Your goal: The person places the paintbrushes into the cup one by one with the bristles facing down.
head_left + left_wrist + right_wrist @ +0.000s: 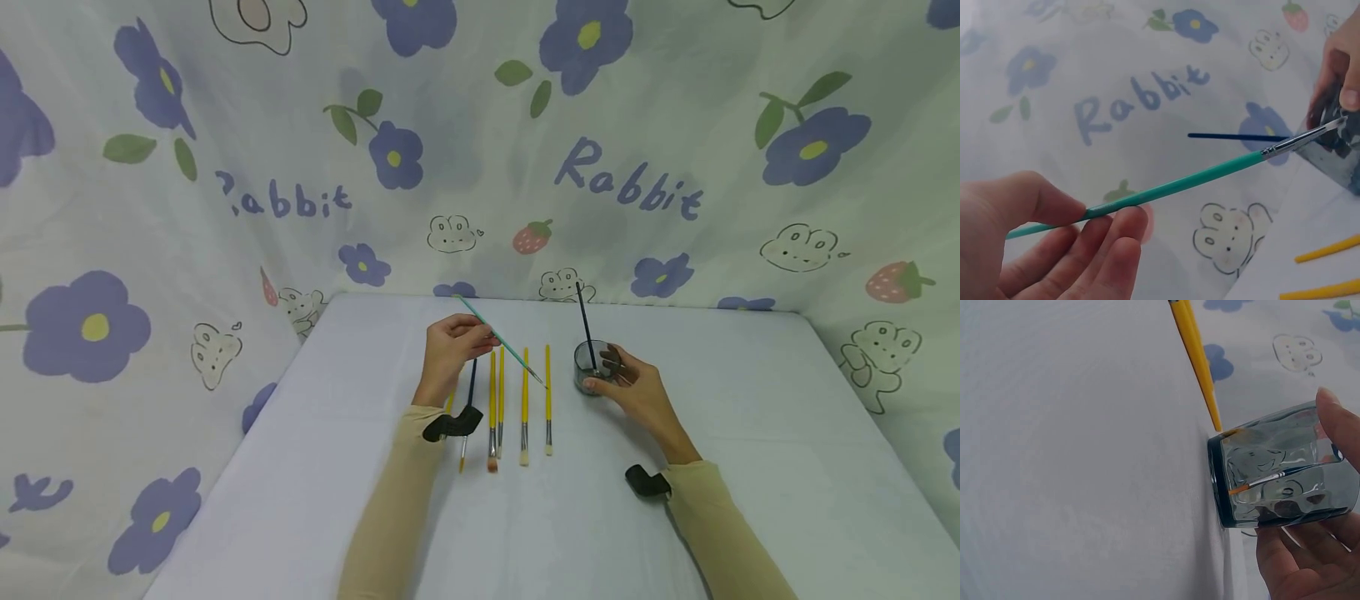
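My left hand (pixel 450 354) pinches a teal paintbrush (pixel 1204 179) between thumb and fingers, above the table. Its pale bristle tip slants down to the right, toward the glass. My right hand (pixel 647 396) grips a clear grey drinking glass (pixel 1279 447), thumb on one side and fingers on the other. A dark blue paintbrush (pixel 586 321) leans inside the glass, its orange bristles at the bottom. Several yellow paintbrushes (pixel 525 400) lie on the table between the hands, bristles toward me. Another dark blue paintbrush (pixel 472 382) lies partly hidden behind the left wrist.
A white cloth covers the table (pixel 292 467). Behind it hangs a curtain (pixel 465 150) printed with flowers, rabbits and lettering. Black wrist mounts (pixel 454 423) sit on both beige sleeves (pixel 393 508).
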`<state>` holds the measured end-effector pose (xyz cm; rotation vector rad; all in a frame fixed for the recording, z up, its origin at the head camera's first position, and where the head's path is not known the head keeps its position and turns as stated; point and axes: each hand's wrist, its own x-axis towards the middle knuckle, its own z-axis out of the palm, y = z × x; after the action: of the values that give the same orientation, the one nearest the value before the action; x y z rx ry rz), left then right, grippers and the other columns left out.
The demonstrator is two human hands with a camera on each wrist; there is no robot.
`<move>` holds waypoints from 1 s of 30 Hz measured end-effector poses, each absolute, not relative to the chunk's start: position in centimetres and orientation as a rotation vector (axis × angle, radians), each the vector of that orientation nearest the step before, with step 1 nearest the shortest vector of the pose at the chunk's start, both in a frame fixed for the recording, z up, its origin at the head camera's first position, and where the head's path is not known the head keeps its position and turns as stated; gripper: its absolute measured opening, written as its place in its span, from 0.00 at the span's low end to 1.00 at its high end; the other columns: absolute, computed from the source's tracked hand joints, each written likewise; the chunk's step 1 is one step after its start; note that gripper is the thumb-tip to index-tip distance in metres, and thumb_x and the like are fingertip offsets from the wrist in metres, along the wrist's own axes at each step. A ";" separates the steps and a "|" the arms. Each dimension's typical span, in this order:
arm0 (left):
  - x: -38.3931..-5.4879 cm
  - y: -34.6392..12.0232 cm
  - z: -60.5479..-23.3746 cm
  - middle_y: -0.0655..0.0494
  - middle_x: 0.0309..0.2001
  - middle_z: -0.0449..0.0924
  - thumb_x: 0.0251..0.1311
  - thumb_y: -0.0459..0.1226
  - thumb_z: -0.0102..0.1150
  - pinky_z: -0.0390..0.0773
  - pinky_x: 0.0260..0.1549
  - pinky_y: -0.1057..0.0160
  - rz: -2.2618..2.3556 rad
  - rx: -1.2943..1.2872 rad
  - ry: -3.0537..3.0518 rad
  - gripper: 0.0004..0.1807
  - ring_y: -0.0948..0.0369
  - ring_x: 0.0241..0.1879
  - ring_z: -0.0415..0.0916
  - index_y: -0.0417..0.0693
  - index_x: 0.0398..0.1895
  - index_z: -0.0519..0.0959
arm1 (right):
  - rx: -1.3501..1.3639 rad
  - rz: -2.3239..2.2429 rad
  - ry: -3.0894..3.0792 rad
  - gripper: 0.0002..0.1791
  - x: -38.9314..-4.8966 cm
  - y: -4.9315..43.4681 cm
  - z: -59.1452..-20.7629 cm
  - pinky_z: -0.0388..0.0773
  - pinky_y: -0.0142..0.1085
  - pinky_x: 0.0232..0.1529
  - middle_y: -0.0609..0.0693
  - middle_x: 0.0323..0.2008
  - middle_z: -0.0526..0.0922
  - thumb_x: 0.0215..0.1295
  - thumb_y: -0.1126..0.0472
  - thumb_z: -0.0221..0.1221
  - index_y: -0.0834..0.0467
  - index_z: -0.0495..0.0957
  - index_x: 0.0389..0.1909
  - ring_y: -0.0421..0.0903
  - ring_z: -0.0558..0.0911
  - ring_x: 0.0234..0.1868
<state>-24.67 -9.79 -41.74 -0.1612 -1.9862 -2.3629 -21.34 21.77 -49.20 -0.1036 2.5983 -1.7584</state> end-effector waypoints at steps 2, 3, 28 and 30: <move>-24.8 -9.4 -41.6 0.58 0.28 0.88 0.64 0.28 0.64 0.90 0.36 0.64 -2.373 -0.162 -1.960 0.06 0.62 0.28 0.89 0.33 0.42 0.79 | -0.109 -1.761 2.601 0.53 -21.4 21.7 -49.1 0.70 0.45 0.74 0.64 0.71 0.74 0.60 0.46 0.74 0.58 0.59 0.80 0.61 0.71 0.75; -24.9 -9.2 -41.5 0.58 0.28 0.88 0.64 0.28 0.64 0.90 0.36 0.64 -2.373 -0.165 -1.951 0.06 0.62 0.28 0.89 0.33 0.42 0.79 | -0.111 -1.763 2.602 0.53 -21.4 21.7 -49.1 0.70 0.45 0.74 0.64 0.71 0.74 0.60 0.46 0.74 0.58 0.59 0.80 0.62 0.71 0.75; -26.5 -4.9 -40.0 0.53 0.31 0.86 0.65 0.28 0.64 0.91 0.41 0.61 -2.347 -0.257 -1.944 0.06 0.62 0.30 0.89 0.33 0.41 0.80 | -0.081 -1.724 2.624 0.53 -21.2 21.6 -49.1 0.70 0.46 0.75 0.64 0.72 0.72 0.60 0.46 0.74 0.59 0.58 0.80 0.63 0.70 0.76; -26.7 -4.6 -40.1 0.53 0.31 0.86 0.65 0.28 0.65 0.91 0.41 0.62 -2.342 -0.260 -1.951 0.05 0.62 0.30 0.89 0.34 0.41 0.81 | -0.076 -1.719 2.623 0.53 -21.2 21.6 -49.1 0.70 0.46 0.75 0.64 0.72 0.73 0.60 0.46 0.74 0.59 0.58 0.80 0.62 0.70 0.76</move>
<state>-26.70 -4.62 -40.14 -0.2604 -1.9509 -2.3417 -21.20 21.57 -49.06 -0.0762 2.6229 -1.7191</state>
